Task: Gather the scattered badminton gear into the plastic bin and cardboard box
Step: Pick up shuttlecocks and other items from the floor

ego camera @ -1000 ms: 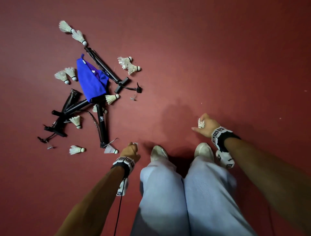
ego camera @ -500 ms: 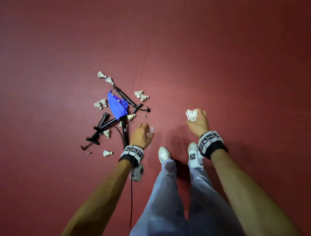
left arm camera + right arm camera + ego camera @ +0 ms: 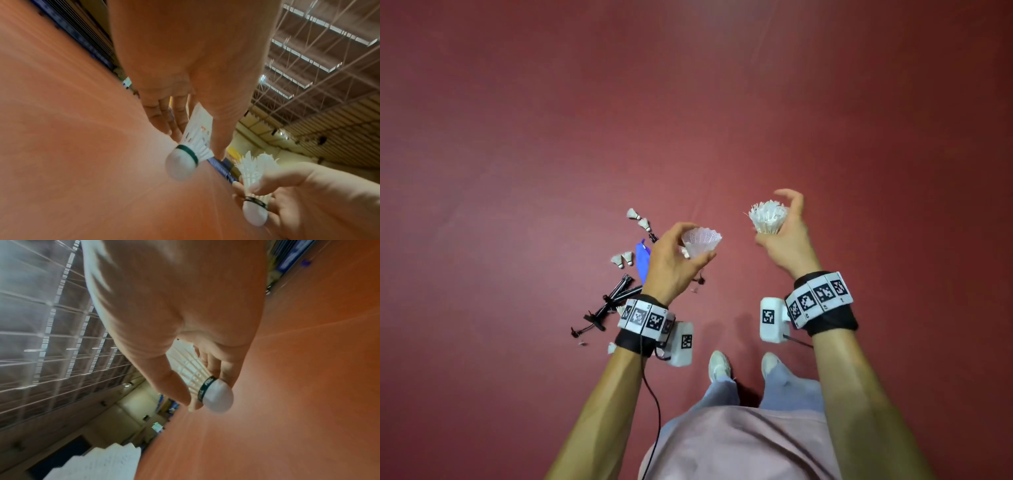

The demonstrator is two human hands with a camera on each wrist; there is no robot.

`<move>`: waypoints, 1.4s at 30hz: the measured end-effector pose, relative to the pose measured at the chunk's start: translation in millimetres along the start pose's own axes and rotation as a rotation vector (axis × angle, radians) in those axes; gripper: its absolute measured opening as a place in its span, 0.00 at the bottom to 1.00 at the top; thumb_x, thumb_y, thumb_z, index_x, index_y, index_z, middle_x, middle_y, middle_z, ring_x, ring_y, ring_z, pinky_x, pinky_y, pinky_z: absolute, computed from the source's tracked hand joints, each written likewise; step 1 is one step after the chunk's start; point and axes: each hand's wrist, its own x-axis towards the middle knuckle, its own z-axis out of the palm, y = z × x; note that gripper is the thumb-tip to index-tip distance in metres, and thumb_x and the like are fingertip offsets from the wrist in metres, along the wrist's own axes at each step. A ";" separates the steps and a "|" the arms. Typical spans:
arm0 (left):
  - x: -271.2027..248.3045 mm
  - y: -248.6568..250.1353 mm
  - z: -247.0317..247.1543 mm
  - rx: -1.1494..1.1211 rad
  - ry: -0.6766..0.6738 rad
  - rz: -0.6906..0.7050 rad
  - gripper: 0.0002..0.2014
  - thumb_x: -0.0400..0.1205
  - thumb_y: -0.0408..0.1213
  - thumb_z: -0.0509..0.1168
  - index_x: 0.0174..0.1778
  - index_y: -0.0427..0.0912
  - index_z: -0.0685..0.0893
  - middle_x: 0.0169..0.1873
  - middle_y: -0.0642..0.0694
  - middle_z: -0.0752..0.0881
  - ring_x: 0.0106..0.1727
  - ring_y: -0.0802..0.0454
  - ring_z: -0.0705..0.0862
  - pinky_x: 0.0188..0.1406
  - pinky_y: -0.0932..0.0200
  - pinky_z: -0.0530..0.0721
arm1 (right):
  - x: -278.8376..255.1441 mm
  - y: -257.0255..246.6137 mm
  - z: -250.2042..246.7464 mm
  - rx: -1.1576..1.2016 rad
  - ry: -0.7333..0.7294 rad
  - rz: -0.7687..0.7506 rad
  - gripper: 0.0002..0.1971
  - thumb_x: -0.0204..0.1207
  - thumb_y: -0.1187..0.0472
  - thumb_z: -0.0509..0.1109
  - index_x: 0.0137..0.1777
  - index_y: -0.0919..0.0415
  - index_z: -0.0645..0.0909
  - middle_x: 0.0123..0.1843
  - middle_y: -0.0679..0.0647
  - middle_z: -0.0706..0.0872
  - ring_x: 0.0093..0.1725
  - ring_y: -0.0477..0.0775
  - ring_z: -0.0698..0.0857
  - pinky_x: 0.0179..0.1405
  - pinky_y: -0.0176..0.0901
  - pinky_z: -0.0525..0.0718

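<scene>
Holding: left hand pinching one feather shuttlecock; right hand gripping shuttlecock stack. Remaining on floor at 9 o'clock: loose shuttlecocks, blue cloth, black poles. Bin, box: out of view. Risk: loose pinch dropping shuttlecock; squeezing crushing feathers.

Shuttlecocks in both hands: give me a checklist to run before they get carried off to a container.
1. Left hand holds the left shuttlecock: ok.
2. Right hand holds the right shuttlecock: ok.
3. Right shuttlecock's feathers intact: not ok, they look frayed.
4. Plastic bin or cardboard box in view: not ok, neither shows.
5. Floor gear all gathered: not ok, loose shuttlecocks, blue cloth and black poles remain.
6. Walking path ahead: cannot tell.
</scene>
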 end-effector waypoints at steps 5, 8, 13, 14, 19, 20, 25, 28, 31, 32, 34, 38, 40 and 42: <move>-34.9 32.4 -61.0 -0.127 0.224 -0.011 0.19 0.80 0.45 0.78 0.62 0.53 0.78 0.46 0.58 0.87 0.36 0.62 0.83 0.38 0.66 0.80 | -5.5 -73.5 38.2 0.012 -0.229 -0.243 0.33 0.67 0.71 0.75 0.69 0.44 0.74 0.56 0.47 0.85 0.39 0.46 0.82 0.41 0.46 0.83; -66.9 44.4 -89.1 -0.171 0.353 -0.032 0.21 0.80 0.42 0.78 0.62 0.55 0.75 0.48 0.58 0.87 0.41 0.50 0.87 0.43 0.51 0.88 | -19.3 -107.1 63.4 0.014 -0.372 -0.356 0.30 0.68 0.66 0.79 0.67 0.44 0.75 0.56 0.45 0.86 0.48 0.53 0.87 0.54 0.48 0.86; -138.5 53.0 -110.8 -0.210 0.611 -0.135 0.27 0.79 0.43 0.79 0.69 0.55 0.73 0.43 0.67 0.87 0.38 0.56 0.85 0.45 0.45 0.91 | -59.6 -133.8 94.0 0.012 -0.626 -0.480 0.28 0.70 0.53 0.84 0.66 0.41 0.75 0.51 0.47 0.89 0.48 0.53 0.88 0.55 0.52 0.88; -155.3 53.7 -112.0 -0.193 0.663 -0.157 0.28 0.79 0.43 0.79 0.71 0.54 0.72 0.39 0.69 0.86 0.35 0.59 0.83 0.42 0.52 0.89 | -70.1 -135.1 100.8 0.011 -0.670 -0.497 0.28 0.69 0.51 0.84 0.65 0.40 0.75 0.52 0.45 0.88 0.48 0.53 0.88 0.54 0.53 0.89; -242.5 45.4 -115.6 -0.109 0.862 -0.308 0.32 0.75 0.45 0.83 0.73 0.52 0.77 0.56 0.65 0.87 0.50 0.56 0.88 0.52 0.60 0.88 | -131.3 -132.1 138.5 0.026 -0.903 -0.573 0.29 0.70 0.52 0.84 0.67 0.44 0.76 0.52 0.44 0.86 0.46 0.46 0.85 0.50 0.42 0.87; -261.8 42.6 -117.4 -0.097 0.907 -0.332 0.30 0.74 0.45 0.83 0.70 0.52 0.80 0.57 0.61 0.88 0.52 0.56 0.89 0.53 0.60 0.88 | -146.6 -131.6 147.4 0.019 -0.962 -0.586 0.28 0.70 0.53 0.84 0.68 0.44 0.76 0.51 0.44 0.86 0.45 0.45 0.85 0.47 0.38 0.85; -356.7 25.9 -126.8 -0.087 1.107 -0.453 0.18 0.75 0.44 0.83 0.55 0.49 0.85 0.47 0.55 0.91 0.47 0.58 0.89 0.49 0.64 0.86 | -228.3 -128.5 197.4 -0.025 -1.218 -0.638 0.27 0.70 0.64 0.81 0.65 0.45 0.76 0.45 0.42 0.86 0.37 0.39 0.84 0.40 0.33 0.83; -415.2 11.0 -134.8 -0.096 1.258 -0.526 0.19 0.76 0.44 0.82 0.57 0.47 0.82 0.47 0.56 0.90 0.45 0.61 0.88 0.48 0.68 0.83 | -284.3 -127.4 230.8 -0.044 -1.366 -0.668 0.27 0.69 0.70 0.77 0.64 0.47 0.75 0.48 0.43 0.85 0.35 0.37 0.82 0.40 0.30 0.79; -477.7 -4.1 -146.4 -0.094 1.386 -0.608 0.21 0.78 0.41 0.81 0.60 0.44 0.79 0.47 0.56 0.88 0.44 0.66 0.86 0.47 0.74 0.79 | -353.4 -127.0 270.6 -0.085 -1.490 -0.713 0.28 0.67 0.72 0.76 0.63 0.47 0.73 0.53 0.47 0.84 0.36 0.41 0.81 0.37 0.38 0.82; -500.6 -10.9 -151.2 -0.091 1.428 -0.635 0.21 0.78 0.39 0.81 0.61 0.43 0.78 0.48 0.56 0.88 0.44 0.67 0.85 0.47 0.75 0.78 | -378.9 -127.0 284.7 -0.088 -1.530 -0.726 0.28 0.67 0.73 0.75 0.62 0.48 0.73 0.53 0.48 0.84 0.36 0.43 0.81 0.37 0.39 0.83; -553.1 -26.0 -164.3 -0.079 1.523 -0.684 0.22 0.78 0.36 0.80 0.63 0.43 0.76 0.50 0.56 0.87 0.46 0.68 0.85 0.48 0.77 0.78 | -438.3 -127.6 313.6 -0.078 -1.610 -0.744 0.27 0.67 0.74 0.74 0.62 0.51 0.72 0.49 0.48 0.83 0.34 0.42 0.79 0.35 0.36 0.81; -649.7 -51.8 -187.1 -0.057 1.629 -0.788 0.20 0.79 0.36 0.79 0.63 0.46 0.79 0.49 0.59 0.89 0.48 0.68 0.87 0.49 0.74 0.79 | -544.1 -120.7 363.5 -0.080 -1.711 -0.797 0.27 0.67 0.64 0.82 0.60 0.47 0.73 0.52 0.42 0.84 0.41 0.43 0.83 0.45 0.41 0.85; -698.3 -62.9 -199.9 -0.009 1.659 -0.829 0.19 0.77 0.40 0.81 0.60 0.49 0.82 0.50 0.58 0.89 0.50 0.63 0.88 0.51 0.69 0.82 | -596.3 -113.6 387.5 -0.063 -1.737 -0.857 0.27 0.66 0.53 0.85 0.59 0.41 0.74 0.57 0.43 0.84 0.49 0.48 0.84 0.54 0.49 0.87; -741.1 -74.3 -208.7 0.070 1.674 -0.904 0.18 0.74 0.45 0.83 0.57 0.52 0.85 0.51 0.56 0.88 0.53 0.61 0.86 0.54 0.67 0.81 | -641.5 -106.5 407.9 -0.080 -1.787 -0.905 0.26 0.66 0.49 0.86 0.60 0.42 0.77 0.59 0.44 0.84 0.54 0.44 0.83 0.55 0.38 0.83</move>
